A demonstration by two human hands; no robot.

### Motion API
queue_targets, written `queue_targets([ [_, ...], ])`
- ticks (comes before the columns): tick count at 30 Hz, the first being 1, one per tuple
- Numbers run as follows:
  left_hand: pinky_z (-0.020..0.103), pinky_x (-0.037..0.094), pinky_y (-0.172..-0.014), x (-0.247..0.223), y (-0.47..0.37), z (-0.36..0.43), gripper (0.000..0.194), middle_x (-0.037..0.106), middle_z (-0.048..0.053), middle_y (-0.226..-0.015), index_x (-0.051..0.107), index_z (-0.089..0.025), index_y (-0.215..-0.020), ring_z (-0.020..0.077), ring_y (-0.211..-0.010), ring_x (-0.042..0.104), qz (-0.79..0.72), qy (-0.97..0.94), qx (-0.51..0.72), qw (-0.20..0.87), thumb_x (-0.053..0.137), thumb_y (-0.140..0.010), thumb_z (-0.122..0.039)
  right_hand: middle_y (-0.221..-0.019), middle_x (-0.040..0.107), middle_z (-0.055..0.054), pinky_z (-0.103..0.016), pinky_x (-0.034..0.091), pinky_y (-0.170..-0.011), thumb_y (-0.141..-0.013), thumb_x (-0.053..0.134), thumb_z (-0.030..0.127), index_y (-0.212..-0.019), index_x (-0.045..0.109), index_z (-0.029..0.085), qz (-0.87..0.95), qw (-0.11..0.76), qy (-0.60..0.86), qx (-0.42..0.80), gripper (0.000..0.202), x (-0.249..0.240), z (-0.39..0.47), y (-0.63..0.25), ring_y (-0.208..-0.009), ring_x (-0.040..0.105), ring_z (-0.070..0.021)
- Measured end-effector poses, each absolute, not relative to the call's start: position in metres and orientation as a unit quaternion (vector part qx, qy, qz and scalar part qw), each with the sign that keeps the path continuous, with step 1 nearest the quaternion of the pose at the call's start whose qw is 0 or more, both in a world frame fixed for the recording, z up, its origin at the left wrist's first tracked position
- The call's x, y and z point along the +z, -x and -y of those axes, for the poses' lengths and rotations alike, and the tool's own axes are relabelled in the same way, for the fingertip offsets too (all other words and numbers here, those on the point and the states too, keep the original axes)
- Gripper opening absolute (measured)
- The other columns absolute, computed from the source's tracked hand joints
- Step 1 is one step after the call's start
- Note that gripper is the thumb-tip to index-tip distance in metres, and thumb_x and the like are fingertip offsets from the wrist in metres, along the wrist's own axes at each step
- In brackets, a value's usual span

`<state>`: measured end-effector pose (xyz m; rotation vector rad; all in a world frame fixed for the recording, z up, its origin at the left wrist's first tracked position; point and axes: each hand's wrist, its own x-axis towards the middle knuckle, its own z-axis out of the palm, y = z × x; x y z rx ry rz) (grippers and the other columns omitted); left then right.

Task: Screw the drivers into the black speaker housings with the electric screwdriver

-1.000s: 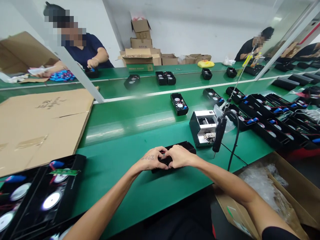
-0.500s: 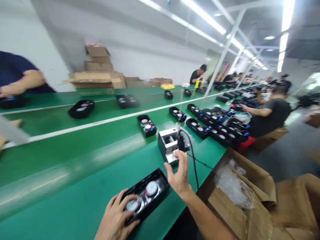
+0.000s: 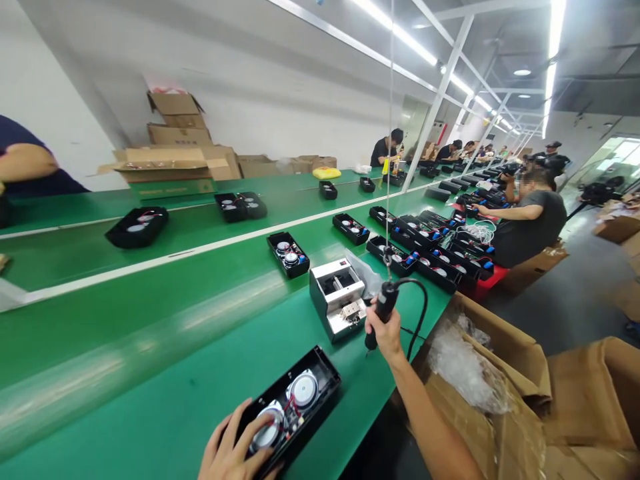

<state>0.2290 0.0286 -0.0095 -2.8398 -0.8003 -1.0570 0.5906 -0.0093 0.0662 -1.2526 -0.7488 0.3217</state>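
A black electric screwdriver [image 3: 384,305] hangs from a cord, and my right hand [image 3: 387,333] is wrapped round it, its tip pointing down over the bench. My left hand [image 3: 240,443] grips the near left end of an open black speaker box [image 3: 320,393], fingers over its edge. Inside the box lie two round speaker drivers [image 3: 303,389] with red and black wires. Just left of the screwdriver stands a metal screw feeder [image 3: 337,297] with a small silver block at its front. A plastic bag [image 3: 367,277] lies behind the feeder.
Several more open speaker boxes [image 3: 289,255] sit along the green conveyor [image 3: 150,313], with a dense group at the right. Cardboard boxes [image 3: 505,353] with clear plastic wrap stand beside the bench at right. Co-workers, including a person in a dark shirt [image 3: 533,220], sit farther along.
My right hand has gone from reaching with open fingers near the feeder to holding the screwdriver, now farther right. My left hand stays on the speaker box. The view has shifted slightly.
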Motion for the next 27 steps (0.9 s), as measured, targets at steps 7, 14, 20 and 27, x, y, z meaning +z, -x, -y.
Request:
queue_targets([
  [7,0.049,0.043,-0.106,0.006,-0.226,-0.031,0.008,0.079,-0.002,-0.122,0.076,-0.034,-0.079,0.0343,-0.134,0.056,0.211,0.935,-0.281,0.038,0.078,-0.087,-0.037,-0.053,0.056,0.011,-0.029,0.049,-0.051,-0.087,0.08,0.043,-0.102,0.055,0.024,0.353,0.788,0.496,0.094,0.035,0.115,-0.026,-0.591,-0.04,0.052,-0.0126],
  [14,0.055,0.042,-0.11,0.003,-0.236,-0.016,0.022,0.079,0.002,-0.119,0.073,-0.03,-0.071,0.0367,-0.138,0.054,0.269,0.912,-0.309,-0.021,0.071,-0.092,-0.035,-0.052,0.055,0.009,-0.028,0.047,-0.05,-0.082,0.085,0.041,-0.085,0.059,0.023,0.423,0.692,0.558,0.176,0.032,0.12,-0.037,-0.585,-0.043,0.049,-0.0107],
  [20,0.055,0.042,-0.114,0.017,-0.245,-0.005,0.011,0.078,-0.001,-0.122,0.076,-0.031,-0.077,0.0362,-0.141,0.052,0.303,0.912,-0.274,-0.046,0.081,-0.085,-0.025,-0.053,0.05,0.013,-0.024,0.038,-0.039,-0.09,0.083,0.041,-0.106,0.061,0.025,0.442,0.688,0.429,0.383,0.032,0.128,0.009,-0.54,-0.035,0.041,-0.0085],
  [27,0.059,0.041,-0.12,0.022,-0.256,0.004,0.011,0.078,-0.001,-0.124,0.082,-0.033,-0.086,0.0379,-0.144,0.053,0.341,0.903,-0.249,-0.082,0.091,-0.08,-0.03,-0.059,0.045,0.014,-0.02,0.036,-0.039,-0.103,0.07,0.035,-0.116,0.051,0.032,0.475,0.708,0.27,0.447,0.023,0.113,0.036,-0.455,-0.036,0.039,-0.0075],
])
